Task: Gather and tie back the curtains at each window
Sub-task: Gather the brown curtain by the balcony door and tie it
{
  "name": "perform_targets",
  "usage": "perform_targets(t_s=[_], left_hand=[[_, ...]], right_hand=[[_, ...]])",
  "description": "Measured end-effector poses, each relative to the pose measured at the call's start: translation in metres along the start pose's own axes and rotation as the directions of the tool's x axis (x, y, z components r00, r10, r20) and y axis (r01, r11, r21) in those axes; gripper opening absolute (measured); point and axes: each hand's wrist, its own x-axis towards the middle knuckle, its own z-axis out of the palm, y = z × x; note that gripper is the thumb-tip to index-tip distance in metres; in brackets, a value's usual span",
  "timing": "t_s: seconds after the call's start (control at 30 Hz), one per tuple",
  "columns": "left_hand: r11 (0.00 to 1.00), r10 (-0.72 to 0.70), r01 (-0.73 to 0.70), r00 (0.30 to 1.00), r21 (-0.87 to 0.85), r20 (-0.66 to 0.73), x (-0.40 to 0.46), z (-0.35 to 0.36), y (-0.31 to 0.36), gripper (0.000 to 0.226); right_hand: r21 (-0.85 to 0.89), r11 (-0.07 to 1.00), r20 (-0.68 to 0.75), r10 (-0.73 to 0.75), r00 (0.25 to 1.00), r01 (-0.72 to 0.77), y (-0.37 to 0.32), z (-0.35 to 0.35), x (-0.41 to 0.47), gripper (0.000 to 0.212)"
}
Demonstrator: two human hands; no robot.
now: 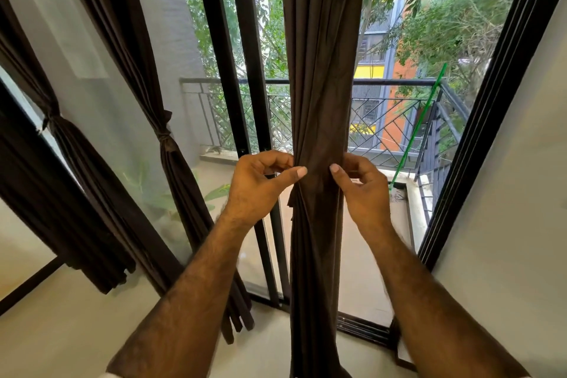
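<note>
A dark brown curtain (322, 70) hangs gathered into a narrow bundle in the middle of the glass door. My left hand (260, 184) grips the bundle from the left, thumb lying across its front. My right hand (362, 190) grips it from the right at the same height, thumb pressed on the fabric. The fingers of both hands curl behind the cloth and are partly hidden. No tie band shows around this bundle. Two more brown curtains to the left are cinched with knotted ties, one (164, 135) beside the door and one (53, 121) at the far left window.
Black sliding door frames (233, 70) stand behind the curtain, with a balcony railing (395, 120) and a green pole (423, 120) outside. A pale wall (521, 193) closes the right side. Light floor (76, 331) lies below.
</note>
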Motion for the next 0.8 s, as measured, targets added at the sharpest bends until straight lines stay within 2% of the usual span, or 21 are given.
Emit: perform_targets(t_s=[0.1,0.13,0.17,0.23,0.27,0.33,0.37,0.43,0.5,0.57,0.7,0.8], left_hand=[[1.0,-0.01,0.01,1.0,-0.017,-0.017,0.003,-0.003,-0.002,0.012],[1.0,-0.015,0.014,0.999,-0.019,-0.039,0.004,-0.003,-0.002,0.014],[1.0,-0.014,0.014,0.998,-0.009,-0.06,0.003,-0.002,-0.002,0.015],[0.999,0.002,0.003,0.994,0.047,-0.105,0.003,0.002,-0.002,0.014],[0.997,0.017,-0.008,0.992,0.073,-0.124,0.002,0.005,-0.002,0.014],[0.993,0.059,-0.045,0.989,0.111,-0.132,0.0,0.009,-0.002,0.012],[0.989,0.086,-0.07,0.988,0.128,-0.125,0.0,0.01,-0.003,0.012],[0.98,0.135,-0.114,0.983,0.164,-0.125,-0.001,0.009,-0.004,0.013],[0.975,0.15,-0.125,0.98,0.185,-0.128,-0.001,0.007,-0.004,0.014],[0.987,0.088,-0.076,0.993,0.14,-0.078,-0.001,0.005,-0.003,0.014],[0.999,0.045,-0.045,0.999,0.031,-0.012,-0.003,0.008,0.002,0.016],[0.999,0.035,-0.035,0.999,-0.003,0.0,-0.007,0.009,0.007,0.02]], right_hand=[[0.271,0.945,0.075,0.167,0.983,-0.181,-0.002,0.001,0.008,0.028],[0.29,0.941,0.024,0.178,0.984,-0.177,-0.003,0.002,0.006,0.026],[0.208,0.971,-0.08,0.136,0.988,-0.117,-0.003,0.004,0.002,0.021],[-0.085,0.993,-0.255,-0.106,0.961,0.087,-0.002,0.009,-0.013,0.011],[-0.211,0.953,-0.269,-0.27,0.924,0.217,-0.005,0.013,-0.023,0.008],[-0.356,0.833,-0.169,-0.502,0.848,0.423,-0.011,0.023,-0.042,0.01],[-0.352,0.809,-0.122,-0.539,0.834,0.471,-0.013,0.026,-0.047,0.012],[-0.234,0.85,-0.104,-0.504,0.857,0.472,-0.014,0.027,-0.047,0.013],[-0.08,0.939,-0.087,-0.341,0.936,0.335,-0.016,0.024,-0.041,0.011],[-0.002,0.979,-0.024,-0.204,0.979,0.204,-0.016,0.019,-0.034,0.011],[-0.037,0.972,-0.02,-0.234,0.972,0.233,-0.018,0.018,-0.031,0.016],[-0.049,0.951,-0.035,-0.308,0.951,0.306,-0.017,0.023,-0.032,0.01]])
